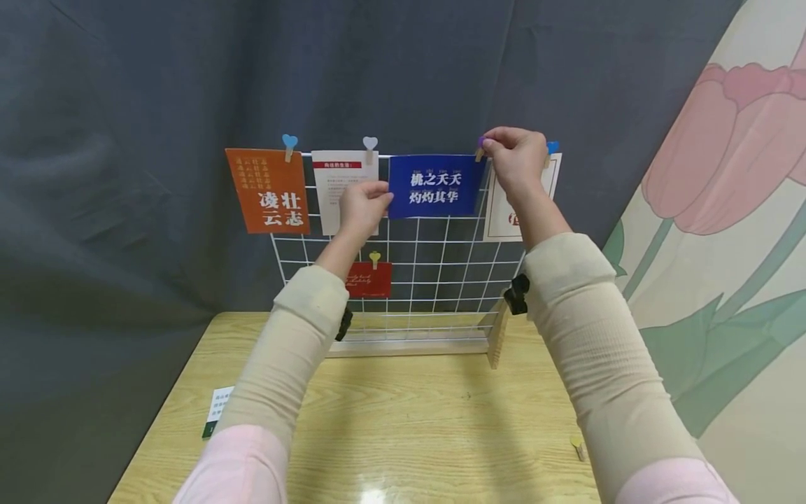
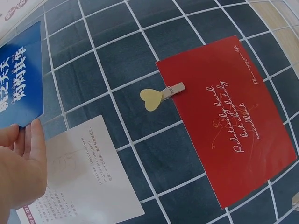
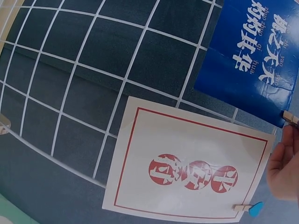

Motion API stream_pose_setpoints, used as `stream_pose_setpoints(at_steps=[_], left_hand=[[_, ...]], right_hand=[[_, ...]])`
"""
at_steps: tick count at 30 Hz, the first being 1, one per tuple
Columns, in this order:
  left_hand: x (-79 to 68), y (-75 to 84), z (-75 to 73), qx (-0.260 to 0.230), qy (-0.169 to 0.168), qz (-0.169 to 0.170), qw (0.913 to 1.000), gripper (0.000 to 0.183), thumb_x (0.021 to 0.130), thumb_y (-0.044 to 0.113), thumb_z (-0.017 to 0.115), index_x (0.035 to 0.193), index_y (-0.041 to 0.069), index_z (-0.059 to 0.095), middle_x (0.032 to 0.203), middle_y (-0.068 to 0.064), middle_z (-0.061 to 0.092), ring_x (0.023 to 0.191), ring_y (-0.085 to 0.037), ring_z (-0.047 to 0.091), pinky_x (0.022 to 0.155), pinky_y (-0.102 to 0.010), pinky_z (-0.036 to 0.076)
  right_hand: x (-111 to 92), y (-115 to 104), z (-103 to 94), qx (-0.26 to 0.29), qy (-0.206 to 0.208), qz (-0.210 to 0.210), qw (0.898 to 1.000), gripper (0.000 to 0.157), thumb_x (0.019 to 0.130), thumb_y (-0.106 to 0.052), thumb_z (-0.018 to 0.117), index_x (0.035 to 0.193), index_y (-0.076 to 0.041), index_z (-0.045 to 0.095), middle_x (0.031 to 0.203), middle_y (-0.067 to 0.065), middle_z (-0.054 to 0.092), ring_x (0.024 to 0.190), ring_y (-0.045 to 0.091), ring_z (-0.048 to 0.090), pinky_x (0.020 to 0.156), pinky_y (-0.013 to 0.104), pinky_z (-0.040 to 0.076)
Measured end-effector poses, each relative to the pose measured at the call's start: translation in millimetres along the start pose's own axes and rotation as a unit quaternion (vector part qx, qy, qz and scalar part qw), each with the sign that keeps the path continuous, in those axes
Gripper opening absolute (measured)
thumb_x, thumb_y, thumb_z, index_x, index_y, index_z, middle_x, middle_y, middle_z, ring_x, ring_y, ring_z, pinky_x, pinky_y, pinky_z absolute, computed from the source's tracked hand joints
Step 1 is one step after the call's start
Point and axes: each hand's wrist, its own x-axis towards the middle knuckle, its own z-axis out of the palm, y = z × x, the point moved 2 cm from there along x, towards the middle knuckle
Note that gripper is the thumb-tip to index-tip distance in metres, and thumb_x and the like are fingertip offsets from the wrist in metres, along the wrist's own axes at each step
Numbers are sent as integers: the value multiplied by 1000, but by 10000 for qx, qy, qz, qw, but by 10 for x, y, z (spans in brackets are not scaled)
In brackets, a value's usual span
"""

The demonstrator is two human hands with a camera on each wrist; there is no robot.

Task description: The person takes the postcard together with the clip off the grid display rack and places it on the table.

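Note:
A blue card [image 1: 434,185] with white characters lies against the top of a white wire grid [image 1: 431,262]. My left hand [image 1: 364,208] pinches its left edge between thumb and fingers. At the card's upper right corner my right hand [image 1: 519,157] pinches a clothespin [image 1: 481,148] with a purple top. The wooden tip of that clothespin [image 3: 290,117] overlaps the card's edge in the right wrist view. Left of the blue card hangs a white card [image 1: 327,192] with a red band, partly hidden by my left hand. A cream card [image 3: 187,163] with a red border hangs on the right.
An orange card [image 1: 271,192] hangs at the grid's left under a blue heart clothespin [image 1: 290,143]. Lower down is a red card [image 2: 229,121] with a yellow heart clothespin [image 2: 152,99]. On the wooden table [image 1: 403,413] lie a small white-and-green card [image 1: 217,409] and a yellow-topped clothespin [image 1: 578,448].

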Motion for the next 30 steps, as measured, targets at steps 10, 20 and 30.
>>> stream_pose_setpoints(at_steps=[10, 20, 30], left_hand=[[-23, 8, -30, 56, -6, 1, 10000, 23, 83, 8, 56, 105, 3, 61, 100, -8, 61, 83, -13, 58, 67, -18, 47], [-36, -40, -57, -7, -53, -8, 10000, 25, 83, 7, 57, 107, 2, 60, 103, -9, 60, 87, -14, 58, 68, -19, 47], [-15, -108, -80, -10, -47, 151, 9999, 22, 82, 6, 57, 103, 2, 62, 100, -9, 61, 84, -14, 59, 66, -19, 48]], right_hand=[[-467, -477, -87, -95, -110, 152, 9998, 14, 83, -14, 58, 90, -8, 67, 86, 3, 60, 78, 11, 53, 71, 20, 43], [-519, -497, -72, -289, -54, 57, 9996, 18, 85, -14, 55, 98, -5, 64, 85, 2, 58, 75, 8, 47, 61, 19, 37], [-540, -434, -55, 85, 111, -260, 9996, 17, 84, -6, 54, 98, 0, 62, 84, 3, 59, 73, 8, 50, 62, 17, 40]])
